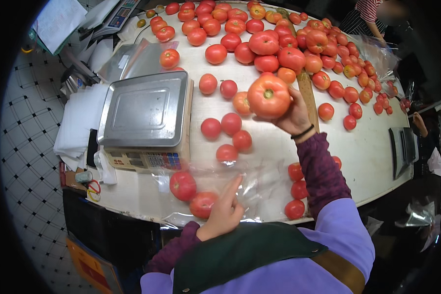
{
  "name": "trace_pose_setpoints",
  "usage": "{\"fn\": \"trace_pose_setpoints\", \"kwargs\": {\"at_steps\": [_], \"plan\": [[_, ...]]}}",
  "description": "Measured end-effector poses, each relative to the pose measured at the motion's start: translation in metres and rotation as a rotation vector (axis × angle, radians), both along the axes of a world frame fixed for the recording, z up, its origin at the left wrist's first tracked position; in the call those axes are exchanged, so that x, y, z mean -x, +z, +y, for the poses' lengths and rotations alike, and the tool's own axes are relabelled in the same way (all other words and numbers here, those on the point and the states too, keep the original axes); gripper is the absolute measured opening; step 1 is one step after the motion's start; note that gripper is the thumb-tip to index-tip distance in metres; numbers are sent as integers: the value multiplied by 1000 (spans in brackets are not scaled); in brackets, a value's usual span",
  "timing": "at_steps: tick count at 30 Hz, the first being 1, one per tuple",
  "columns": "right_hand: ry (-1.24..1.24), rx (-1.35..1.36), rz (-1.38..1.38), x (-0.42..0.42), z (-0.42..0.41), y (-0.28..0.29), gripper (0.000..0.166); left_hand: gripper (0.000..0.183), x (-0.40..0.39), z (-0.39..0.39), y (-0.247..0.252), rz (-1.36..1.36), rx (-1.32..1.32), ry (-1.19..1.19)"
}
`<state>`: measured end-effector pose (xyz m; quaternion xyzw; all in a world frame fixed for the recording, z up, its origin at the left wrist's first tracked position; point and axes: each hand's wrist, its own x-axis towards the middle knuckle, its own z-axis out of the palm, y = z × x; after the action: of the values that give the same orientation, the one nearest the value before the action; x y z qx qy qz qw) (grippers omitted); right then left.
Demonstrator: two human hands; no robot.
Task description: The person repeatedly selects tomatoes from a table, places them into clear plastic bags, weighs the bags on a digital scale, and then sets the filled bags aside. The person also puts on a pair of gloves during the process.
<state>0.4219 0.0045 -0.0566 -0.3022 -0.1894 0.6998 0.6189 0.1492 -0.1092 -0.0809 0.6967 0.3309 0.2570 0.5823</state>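
A large orange-red tomato (266, 98) is held up in my right hand (297, 115), its stem scar facing up. Loose tomatoes lie on the table just behind it. My left hand (226, 211) is low in front of me, over a clear plastic bag (268, 200) spread along the table's near edge. Its index finger points forward and the other fingers look curled; whether they pinch the film cannot be made out. Two big tomatoes, one round (183, 186) and one broader (203, 204), lie at the bag's left part, beside my left hand.
A digital scale with a steel pan (143, 110) stands left of several loose tomatoes (231, 123). White foam sheets (81, 117) and scissors (93, 190) lie at the left edge. A wooden strip (307, 97) divides the tomato heaps. Another person's striped sleeve (367, 10) shows at far right.
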Motion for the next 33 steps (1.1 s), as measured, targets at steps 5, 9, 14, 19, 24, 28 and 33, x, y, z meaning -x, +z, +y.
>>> {"fn": "trace_pose_setpoints", "kwargs": {"at_steps": [5, 9, 14, 19, 24, 28, 33], "plan": [[341, -82, 136, 25, -121, -36, 82, 71, -2, -16, 1, -66, 14, 138], [412, 117, -178, 68, -167, -38, 80, 73, 1, -34, 5, -47, -173, 88], [339, 64, -457, 100, -192, -48, 73, 75, 5, -50, 4, -122, -230, 33], [58, -67, -513, 101, -201, -12, 60, 75, 28, -35, 31, -336, 76, 76], [-114, 8, -585, 77, -206, -3, 48, 67, 79, 4, 88, -755, 392, 251], [96, -24, -863, 122, -189, -6, 88, 55, 96, 29, 120, -969, 267, 27], [3, -553, -1123, 206, -123, 44, 75, 49, 121, 58, 156, -1042, 182, -77]]}}
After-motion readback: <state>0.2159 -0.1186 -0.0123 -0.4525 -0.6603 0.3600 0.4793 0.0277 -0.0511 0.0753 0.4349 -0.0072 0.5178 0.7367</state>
